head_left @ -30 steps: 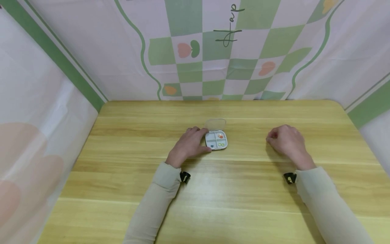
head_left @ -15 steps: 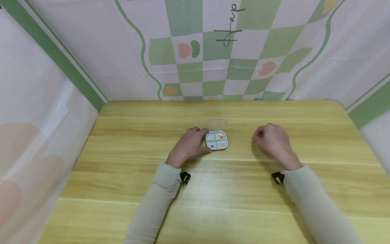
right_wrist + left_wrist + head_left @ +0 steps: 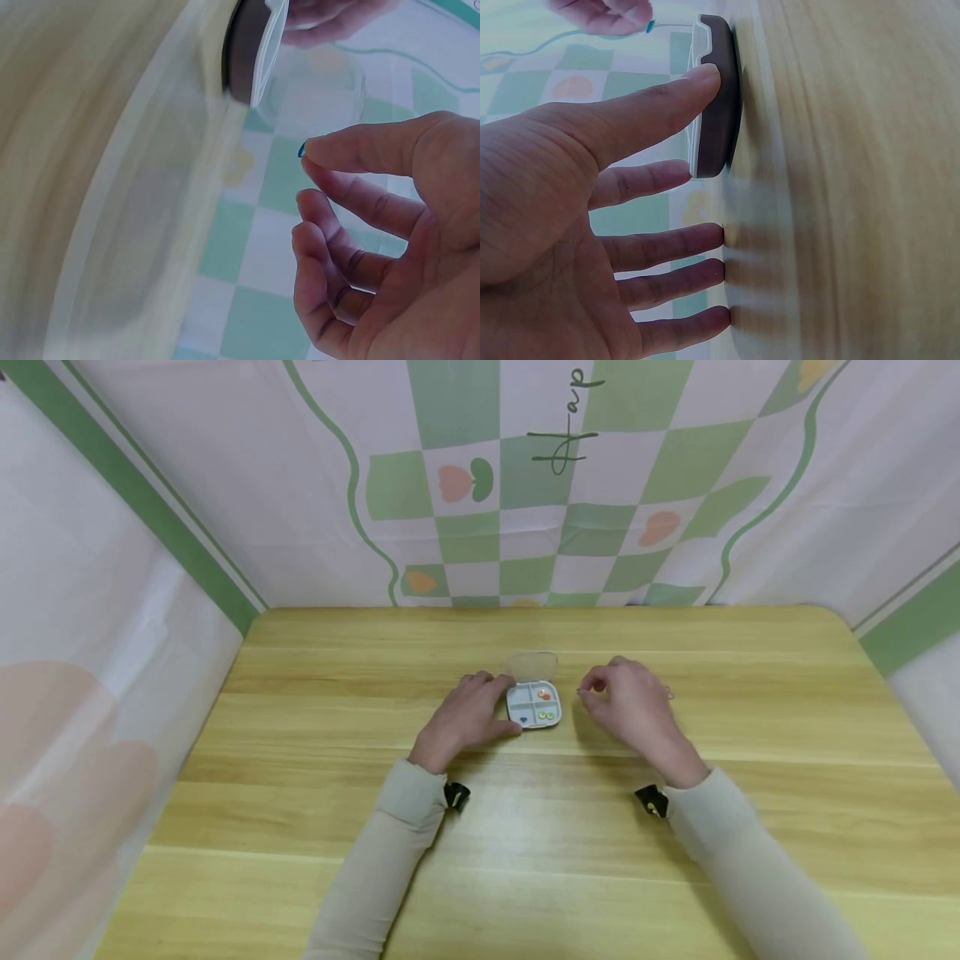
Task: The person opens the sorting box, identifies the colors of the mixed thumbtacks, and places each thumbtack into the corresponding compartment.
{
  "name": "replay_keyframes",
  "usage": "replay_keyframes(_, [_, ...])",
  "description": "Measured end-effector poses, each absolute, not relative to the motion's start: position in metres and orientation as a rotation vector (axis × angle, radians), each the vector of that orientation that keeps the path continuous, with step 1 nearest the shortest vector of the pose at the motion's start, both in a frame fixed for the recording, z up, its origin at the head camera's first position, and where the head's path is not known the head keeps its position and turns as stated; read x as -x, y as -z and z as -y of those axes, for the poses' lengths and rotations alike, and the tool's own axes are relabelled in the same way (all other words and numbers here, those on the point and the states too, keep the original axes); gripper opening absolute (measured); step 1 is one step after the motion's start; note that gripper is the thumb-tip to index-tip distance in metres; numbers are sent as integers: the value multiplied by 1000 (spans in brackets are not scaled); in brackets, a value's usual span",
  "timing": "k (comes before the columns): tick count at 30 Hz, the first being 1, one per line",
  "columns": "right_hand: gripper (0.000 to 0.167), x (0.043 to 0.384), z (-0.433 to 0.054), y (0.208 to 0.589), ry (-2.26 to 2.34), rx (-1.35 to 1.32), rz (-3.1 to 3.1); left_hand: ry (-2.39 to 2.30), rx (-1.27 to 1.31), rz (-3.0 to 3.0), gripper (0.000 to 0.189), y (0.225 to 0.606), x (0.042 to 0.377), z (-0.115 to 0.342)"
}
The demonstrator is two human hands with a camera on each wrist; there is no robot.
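A small four-compartment pill box (image 3: 519, 694) lies on the table with its clear lid (image 3: 534, 666) raised at the back. My left hand (image 3: 463, 713) holds it by the left side, thumb at the front edge and index finger at the back; its other fingertips rest on the tabletop. Two green-rimmed round pieces (image 3: 545, 716) share the front right compartment. Behind them sits an orange-and-white piece (image 3: 543, 695), and a teal piece (image 3: 523, 721) is front left. To the right of the box, my right hand (image 3: 628, 706) pinches a tiny teal piece (image 3: 301, 150) between thumb and index finger.
The wooden table (image 3: 562, 843) runs back to a hanging cloth (image 3: 525, 477) with green checks. More pale cloth (image 3: 97, 610) hangs along the left side. Each wrist wears a black camera mount, such as the right one (image 3: 652, 801).
My right hand has moved left across the table toward the pill box, its thumb and index finger staying together. The left hand and the box have kept their places.
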State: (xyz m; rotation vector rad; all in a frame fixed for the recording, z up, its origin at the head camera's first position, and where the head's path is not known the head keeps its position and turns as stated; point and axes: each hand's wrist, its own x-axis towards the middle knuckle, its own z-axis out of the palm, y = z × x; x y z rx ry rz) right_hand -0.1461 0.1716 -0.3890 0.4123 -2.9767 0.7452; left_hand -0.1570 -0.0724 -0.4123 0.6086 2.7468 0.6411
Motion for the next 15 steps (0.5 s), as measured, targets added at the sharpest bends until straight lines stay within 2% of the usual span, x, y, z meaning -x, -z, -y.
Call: replay_keyframes(15, [7, 143, -144, 394, -797, -520, 2899, -647, -609, -2758, 72, 412, 157, 72])
